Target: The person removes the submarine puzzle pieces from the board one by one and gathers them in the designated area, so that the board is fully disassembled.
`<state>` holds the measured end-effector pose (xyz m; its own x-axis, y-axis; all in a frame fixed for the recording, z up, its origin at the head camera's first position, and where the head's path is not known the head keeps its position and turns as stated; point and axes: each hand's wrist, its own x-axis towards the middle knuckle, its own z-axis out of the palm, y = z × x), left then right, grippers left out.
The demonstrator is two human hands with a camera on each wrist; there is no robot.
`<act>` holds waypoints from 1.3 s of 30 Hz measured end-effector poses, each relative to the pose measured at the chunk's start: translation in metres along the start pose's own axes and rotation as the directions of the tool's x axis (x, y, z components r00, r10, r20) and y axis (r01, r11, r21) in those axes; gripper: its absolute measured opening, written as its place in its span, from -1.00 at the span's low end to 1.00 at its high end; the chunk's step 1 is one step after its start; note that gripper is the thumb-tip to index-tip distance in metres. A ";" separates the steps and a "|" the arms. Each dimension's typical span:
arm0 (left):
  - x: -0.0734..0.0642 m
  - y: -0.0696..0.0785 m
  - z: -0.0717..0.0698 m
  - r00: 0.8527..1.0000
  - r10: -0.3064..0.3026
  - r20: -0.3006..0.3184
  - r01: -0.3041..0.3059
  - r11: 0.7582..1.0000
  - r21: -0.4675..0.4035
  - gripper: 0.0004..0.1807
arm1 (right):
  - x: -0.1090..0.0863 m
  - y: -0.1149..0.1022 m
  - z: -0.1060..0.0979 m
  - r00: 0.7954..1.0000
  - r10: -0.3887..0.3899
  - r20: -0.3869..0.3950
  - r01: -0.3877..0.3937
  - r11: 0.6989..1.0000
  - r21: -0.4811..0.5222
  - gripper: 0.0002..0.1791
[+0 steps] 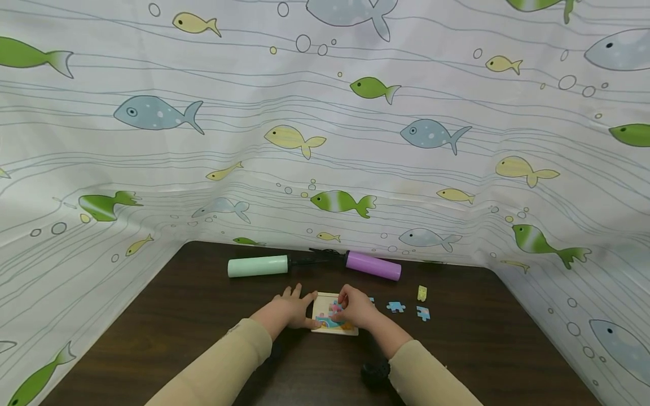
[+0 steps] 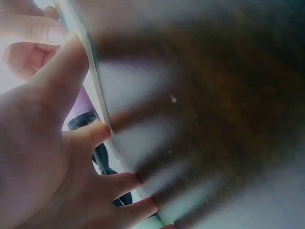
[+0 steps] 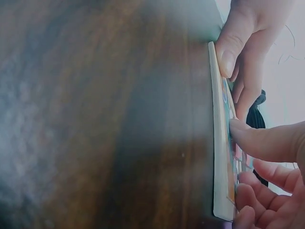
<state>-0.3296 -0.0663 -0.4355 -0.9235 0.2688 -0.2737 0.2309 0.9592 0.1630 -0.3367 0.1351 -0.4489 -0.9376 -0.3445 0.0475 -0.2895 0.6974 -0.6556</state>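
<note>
A small jigsaw puzzle in a pale wooden tray (image 1: 335, 332) lies on the dark table in the head view, its lower part filled with blue and orange pieces. My left hand (image 1: 290, 309) spreads its fingers along the tray's left side, the thumb resting at the lower left corner. Over the tray's right half, my right hand (image 1: 358, 310) pinches a pink puzzle piece (image 1: 334, 308) between thumb and fingers. In the right wrist view the right thumb (image 3: 252, 139) is close over the tray's face, and the curled fingers partly hide the piece.
Right of the tray lie blue puzzle pieces (image 1: 396, 307) and a yellow piece (image 1: 422, 293); another is partly hidden behind the right hand. Farther back are a mint green cylinder (image 1: 258, 266) and a purple cylinder (image 1: 374, 265) with black ends. A fish-patterned curtain (image 1: 284, 186) stands behind the table.
</note>
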 end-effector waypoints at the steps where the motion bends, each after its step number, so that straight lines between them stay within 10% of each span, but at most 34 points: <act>1: 0.000 0.000 0.000 1.000 0.000 0.001 0.000 1.000 0.000 -0.05 | 0.000 0.000 0.000 1.000 0.001 -0.001 -0.001 1.000 0.003 -0.56; 39: -0.001 -0.002 0.003 1.000 0.006 -0.021 -0.006 1.000 -0.004 -0.05 | -0.021 0.035 -0.036 0.996 0.053 -0.075 -0.023 0.934 0.357 -0.89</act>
<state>-0.3287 -0.0679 -0.4380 -0.9284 0.2726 -0.2527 0.2352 0.9572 0.1686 -0.3344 0.1895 -0.4457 -0.9634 -0.2589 0.0689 -0.1799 0.4347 -0.8824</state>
